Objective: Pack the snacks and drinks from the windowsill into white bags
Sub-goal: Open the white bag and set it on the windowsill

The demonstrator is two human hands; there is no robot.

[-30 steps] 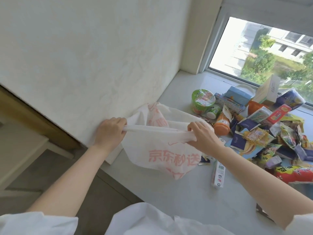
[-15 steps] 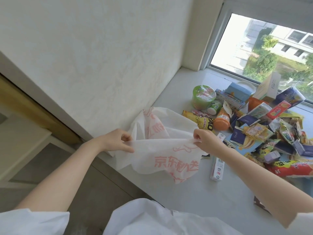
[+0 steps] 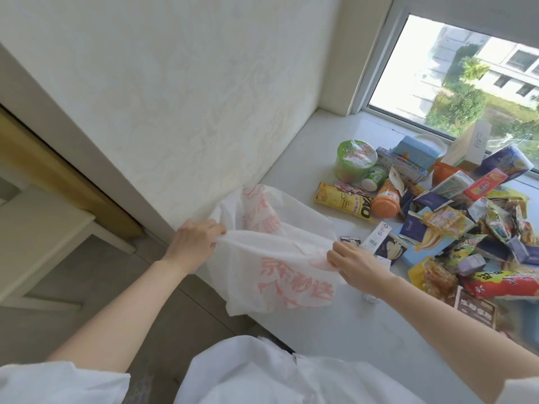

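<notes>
A white bag (image 3: 280,258) with red print hangs over the near-left corner of the windowsill (image 3: 335,330). My left hand (image 3: 195,243) grips the bag's left rim, and my right hand (image 3: 353,265) pinches its right rim, so the mouth is spread between them. To the right lies a heap of snacks and drinks: a green noodle cup (image 3: 354,160), a yellow packet (image 3: 342,202), an orange bottle (image 3: 386,199), a small green-and-white bottle (image 3: 374,177) and several coloured packets (image 3: 455,228).
A white wall (image 3: 189,97) runs along the left of the sill, and the window (image 3: 466,74) closes its far end. A white tube (image 3: 376,236) and a small dark packet (image 3: 350,239) lie just beyond my right hand. A red-and-yellow bag (image 3: 507,282) lies at the right edge.
Both hands have shifted their hold along the bag's rim and pulled its mouth wider. The bag has come slightly toward the sill's edge, uncovering the yellow packet.
</notes>
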